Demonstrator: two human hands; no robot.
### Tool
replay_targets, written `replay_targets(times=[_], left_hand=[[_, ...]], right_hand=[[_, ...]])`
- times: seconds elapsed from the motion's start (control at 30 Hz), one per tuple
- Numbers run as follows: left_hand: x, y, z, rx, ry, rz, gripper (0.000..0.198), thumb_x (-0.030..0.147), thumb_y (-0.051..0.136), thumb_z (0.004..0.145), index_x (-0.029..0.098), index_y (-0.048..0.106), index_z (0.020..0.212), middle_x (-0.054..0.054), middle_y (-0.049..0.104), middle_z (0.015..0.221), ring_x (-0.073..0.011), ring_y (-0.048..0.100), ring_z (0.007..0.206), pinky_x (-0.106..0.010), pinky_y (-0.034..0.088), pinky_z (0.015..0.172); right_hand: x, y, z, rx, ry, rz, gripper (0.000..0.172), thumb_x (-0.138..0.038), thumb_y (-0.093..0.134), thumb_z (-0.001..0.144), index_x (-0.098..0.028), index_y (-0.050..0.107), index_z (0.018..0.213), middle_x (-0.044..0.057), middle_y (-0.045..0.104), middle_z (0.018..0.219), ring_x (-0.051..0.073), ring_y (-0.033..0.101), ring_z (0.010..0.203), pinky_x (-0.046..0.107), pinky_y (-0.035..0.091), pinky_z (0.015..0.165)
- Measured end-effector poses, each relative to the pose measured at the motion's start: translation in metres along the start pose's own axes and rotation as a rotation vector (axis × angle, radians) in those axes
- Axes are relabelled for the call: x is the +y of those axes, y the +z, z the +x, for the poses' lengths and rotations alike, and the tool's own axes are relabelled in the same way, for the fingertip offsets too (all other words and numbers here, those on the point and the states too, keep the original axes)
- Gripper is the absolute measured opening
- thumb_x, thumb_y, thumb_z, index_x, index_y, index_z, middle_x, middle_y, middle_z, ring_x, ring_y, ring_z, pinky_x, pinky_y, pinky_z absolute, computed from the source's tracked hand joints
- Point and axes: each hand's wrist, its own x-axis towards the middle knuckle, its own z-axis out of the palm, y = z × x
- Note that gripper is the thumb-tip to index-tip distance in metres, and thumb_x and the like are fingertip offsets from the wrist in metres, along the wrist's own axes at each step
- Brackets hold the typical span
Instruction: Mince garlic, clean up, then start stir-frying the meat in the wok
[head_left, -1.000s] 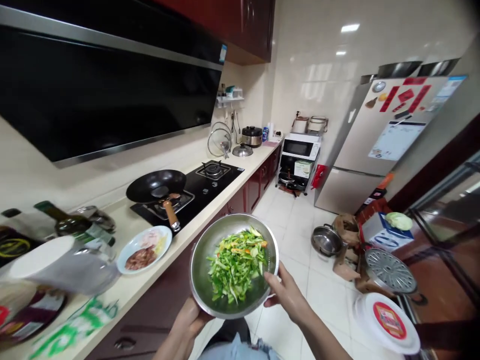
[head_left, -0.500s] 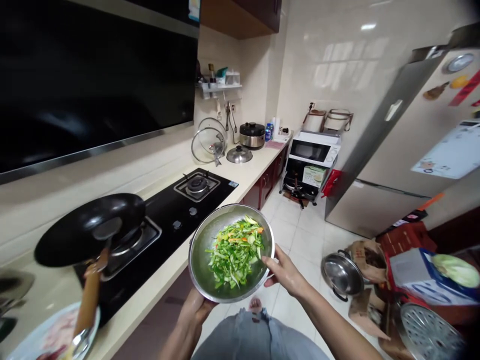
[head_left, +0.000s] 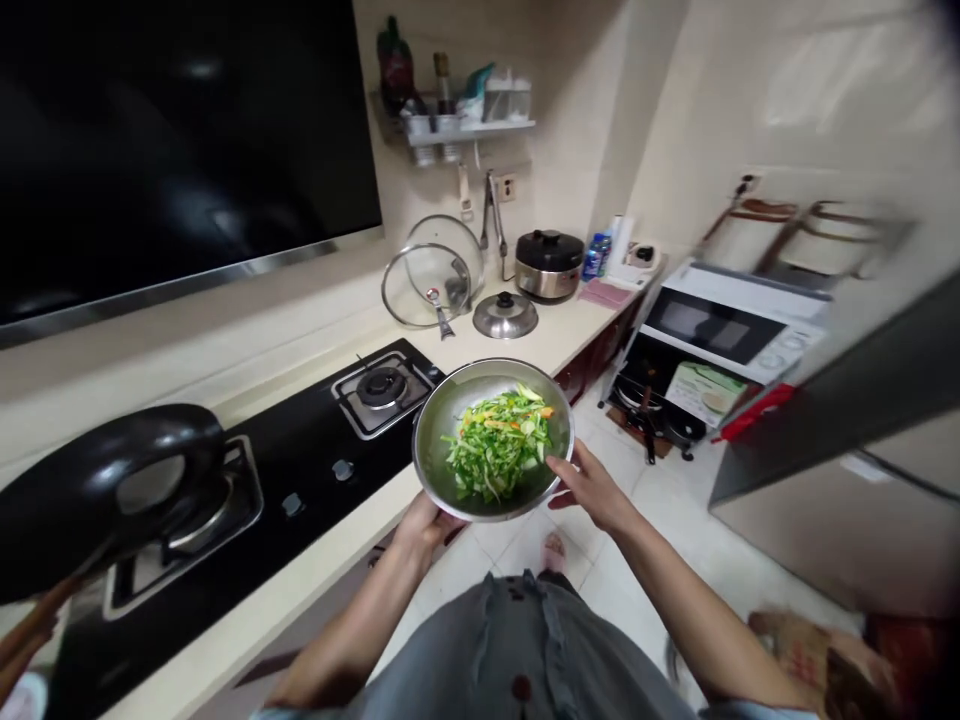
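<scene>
A round metal strainer bowl [head_left: 442,470] is held up in front of my body, beside the counter edge. Chopped green vegetables [head_left: 499,445] with a few orange strips lie in it. My left hand [head_left: 425,525] grips the bowl from its lower left, its fingertips hidden underneath. On the lower right rim, my right hand [head_left: 589,487] has the thumb over the edge and the fingers below. A black wok [head_left: 112,480] sits on the near burner at the left, with a wooden handle [head_left: 37,625] pointing toward me.
The far burner [head_left: 381,388] of the black gas stove has nothing on it. Behind it stand glass lids [head_left: 427,285], a steel lid [head_left: 505,315] and an electric cooker [head_left: 549,265]. A microwave [head_left: 731,325] on a rack and a fridge [head_left: 847,470] are at the right.
The view has swung and come nearer to the far counter. Both hands still hold the bowl, now closer to the far burner. The wok has shifted left in view.
</scene>
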Motion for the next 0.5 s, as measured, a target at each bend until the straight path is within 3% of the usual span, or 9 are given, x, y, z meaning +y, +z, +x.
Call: replay_targets(times=[0.1,0.23,0.37,0.5], left_hand=[[0.020,0.051,0.030,0.082,0.045,-0.071,0.024,0.006,0.055,0.086,0.012,0.068,0.106,-0.006,0.073,0.073,-0.0226,0.072,0.069,-0.043,0.061,0.077],[0.054,0.105,0.074,0.090,0.056,-0.161,0.028,0.008,0.052,0.089,0.010,0.065,0.114,-0.009,0.074,0.076,-0.0246,0.073,0.073,-0.047,0.061,0.078],[0.089,0.136,0.120,0.132,0.071,-0.257,0.029,0.009,0.052,0.090,0.009,0.064,0.116,-0.012,0.074,0.084,-0.0246,0.074,0.077,-0.043,0.062,0.077],[0.120,0.153,0.155,0.150,0.073,-0.289,0.028,0.005,0.050,0.089,0.008,0.064,0.113,-0.013,0.074,0.085,-0.0245,0.074,0.079,-0.041,0.063,0.074]], right_hand=[[-0.027,-0.031,0.066,-0.055,0.032,-0.044,0.037,-0.037,0.065,0.081,-0.019,0.053,0.111,0.004,0.064,0.093,0.014,0.064,0.059,0.032,0.058,0.053],[-0.060,-0.056,0.155,-0.099,0.092,-0.058,0.026,-0.028,0.060,0.083,-0.019,0.053,0.106,0.001,0.065,0.080,0.015,0.063,0.054,0.031,0.056,0.052],[-0.079,-0.063,0.234,-0.148,0.110,-0.055,0.026,-0.024,0.057,0.083,-0.018,0.054,0.109,0.002,0.068,0.076,0.016,0.064,0.054,0.031,0.056,0.053],[-0.093,-0.059,0.293,-0.167,0.137,-0.087,0.032,-0.022,0.057,0.082,-0.018,0.054,0.114,0.000,0.067,0.071,0.015,0.062,0.052,0.028,0.054,0.053]])
